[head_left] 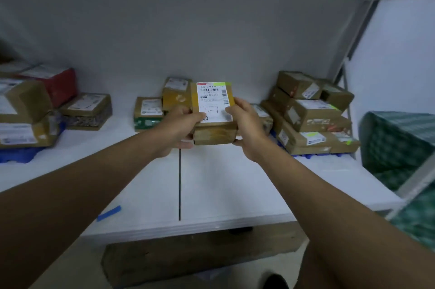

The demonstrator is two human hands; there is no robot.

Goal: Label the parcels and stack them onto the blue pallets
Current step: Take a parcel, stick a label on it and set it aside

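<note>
Fingers, left hand (182,121): my fingers curl round the left edge of the held parcel (214,113), thumb resting on the lower left corner of its white label (213,103), the rest tucked under the near side.
Fingers, right hand (246,121): curled round the right edge, thumb on top at the label's right margin, lower fingers supporting the underside.
Reason for grip: two-sided hold keeps the parcel level and label-up, so I judge the print stays readable and the box square for setting down.
Parcel position: raised above the white tabletop (223,183), between the two loaded ends, not resting on anything I can see.
Label condition: barcode, a handwritten mark and a green streak at the top edge; text too blurred to read.
Right stack (310,114): several brown parcels piled in layers on a blue pallet (317,155), labels mostly outward.
Left stack (26,114): brown parcels and a red box (58,84) on another blue pallet (16,155).
Loose parcels (164,105): a few sit at the back centre directly on the tabletop, behind the held one; I judge them awaiting handling.
Other items: blue tape strip (109,213) near the front left edge; green patterned bag (395,145) at far right.
Stage: labelling of this parcel appears done; stacking not yet done.
Risk: right stack leans unevenly, so an added parcel could slide.
</note>
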